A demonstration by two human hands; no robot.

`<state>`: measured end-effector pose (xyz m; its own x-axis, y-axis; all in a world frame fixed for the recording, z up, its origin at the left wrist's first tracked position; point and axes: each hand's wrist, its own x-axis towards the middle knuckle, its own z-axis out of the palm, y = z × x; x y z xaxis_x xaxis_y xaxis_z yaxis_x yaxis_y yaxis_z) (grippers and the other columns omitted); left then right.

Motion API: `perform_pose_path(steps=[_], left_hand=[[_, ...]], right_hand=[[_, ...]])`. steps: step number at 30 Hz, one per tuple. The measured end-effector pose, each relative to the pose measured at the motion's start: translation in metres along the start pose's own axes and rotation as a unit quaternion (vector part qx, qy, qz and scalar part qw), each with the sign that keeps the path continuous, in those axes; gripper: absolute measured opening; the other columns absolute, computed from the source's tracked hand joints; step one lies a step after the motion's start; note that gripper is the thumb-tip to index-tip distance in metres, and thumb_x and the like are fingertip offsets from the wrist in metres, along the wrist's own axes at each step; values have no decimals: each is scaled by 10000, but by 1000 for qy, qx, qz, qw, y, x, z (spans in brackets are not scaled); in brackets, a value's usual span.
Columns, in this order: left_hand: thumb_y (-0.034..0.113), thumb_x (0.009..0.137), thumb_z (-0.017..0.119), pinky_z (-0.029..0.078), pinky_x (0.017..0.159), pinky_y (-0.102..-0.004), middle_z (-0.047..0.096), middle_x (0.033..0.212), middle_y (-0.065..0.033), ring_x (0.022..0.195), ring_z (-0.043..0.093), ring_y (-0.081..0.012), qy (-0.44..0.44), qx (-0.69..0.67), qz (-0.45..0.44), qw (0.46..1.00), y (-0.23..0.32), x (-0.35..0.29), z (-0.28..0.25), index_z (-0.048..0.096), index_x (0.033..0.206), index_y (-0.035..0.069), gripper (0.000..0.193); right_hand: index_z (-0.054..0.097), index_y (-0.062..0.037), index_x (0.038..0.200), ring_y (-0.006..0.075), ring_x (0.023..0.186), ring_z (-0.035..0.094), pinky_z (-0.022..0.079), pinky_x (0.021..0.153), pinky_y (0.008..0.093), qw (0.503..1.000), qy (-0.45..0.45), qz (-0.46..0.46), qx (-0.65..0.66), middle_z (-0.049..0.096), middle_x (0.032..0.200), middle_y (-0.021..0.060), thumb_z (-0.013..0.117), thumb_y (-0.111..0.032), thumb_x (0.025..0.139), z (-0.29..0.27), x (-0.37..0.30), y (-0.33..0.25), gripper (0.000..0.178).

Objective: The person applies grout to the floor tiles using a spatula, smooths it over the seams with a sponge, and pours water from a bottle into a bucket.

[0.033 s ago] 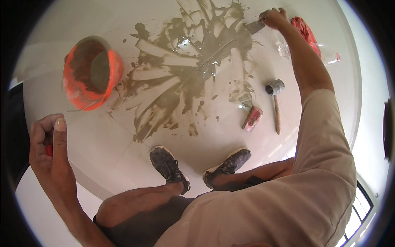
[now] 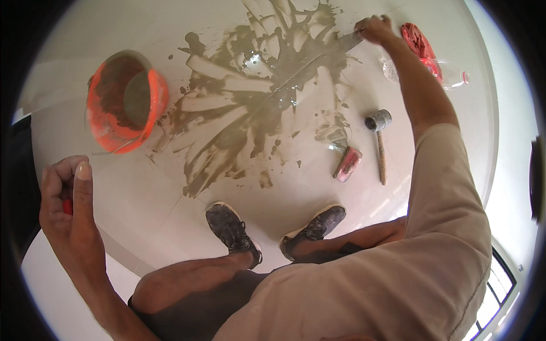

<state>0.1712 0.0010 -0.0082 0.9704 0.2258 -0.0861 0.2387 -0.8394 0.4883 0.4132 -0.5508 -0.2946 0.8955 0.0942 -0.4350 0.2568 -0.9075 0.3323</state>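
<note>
At the far right of the wet patch, my right hand (image 2: 373,29) is closed round a flat scraper (image 2: 348,41), most of its handle hidden by the fingers. Its blade rests at the edge of the grey-brown slurry (image 2: 310,71) smeared over the pale tiled floor. My left hand (image 2: 69,196) is raised at the left, its fingers curled round a small red thing (image 2: 67,207) whose kind I cannot make out. Beyond that hand stands an orange bucket (image 2: 158,99), tilted in view, coated inside with grey residue.
Right of the slurry lie a mallet (image 2: 382,150) with a wooden handle and a red block-shaped tool (image 2: 348,165). A clear plastic bottle (image 2: 452,75) and a crumpled red bag (image 2: 417,41) lie beside my right forearm. My shoes (image 2: 230,227) are at the near edge of the slurry.
My right hand and the scraper have shifted slightly left and nearer. My left hand stays in the same pose.
</note>
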Motion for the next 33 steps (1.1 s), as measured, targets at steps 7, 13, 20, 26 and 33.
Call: perform_pose_path(steps=[7,13,20,26,33], left_hand=[[220,992,661,441,840,-241,611,918,3,846,533,-89,20,-31,38,999,1,-2,6,672,1003,15,205],[216,989,665,451,818,-249,617,912,3,837,545,-93,36,-4,4,999,8,-9,-1,674,987,20,197],[215,985,666,452,803,-247,618,895,2,821,546,-90,25,-16,1,1000,2,-17,-7,677,992,13,202],[197,978,673,437,784,-228,599,880,8,809,529,-86,39,-22,12,999,3,-13,-9,676,992,17,180],[158,945,690,409,733,-232,574,882,13,778,475,-82,13,-73,76,994,-2,-3,-4,681,988,19,146]], right_hand=[[755,-296,1088,223,1193,569,234,1156,547,996,75,-52,26,721,1125,-24,590,-267,939,-54,5,-66,225],[761,-296,1125,233,1189,559,225,1164,566,967,15,-231,-103,735,1078,-7,695,-357,851,-56,59,-125,288],[781,-288,1108,239,1216,560,207,1184,543,975,125,-172,-71,747,1076,14,719,-333,849,-114,62,-134,271],[793,-248,1067,232,1157,610,217,1202,523,910,101,-381,-126,751,1041,58,700,-271,839,-77,16,-199,248],[762,-302,1067,231,1229,551,264,1137,543,979,119,-164,-21,725,1075,-8,628,-245,944,-75,-37,-166,191]])
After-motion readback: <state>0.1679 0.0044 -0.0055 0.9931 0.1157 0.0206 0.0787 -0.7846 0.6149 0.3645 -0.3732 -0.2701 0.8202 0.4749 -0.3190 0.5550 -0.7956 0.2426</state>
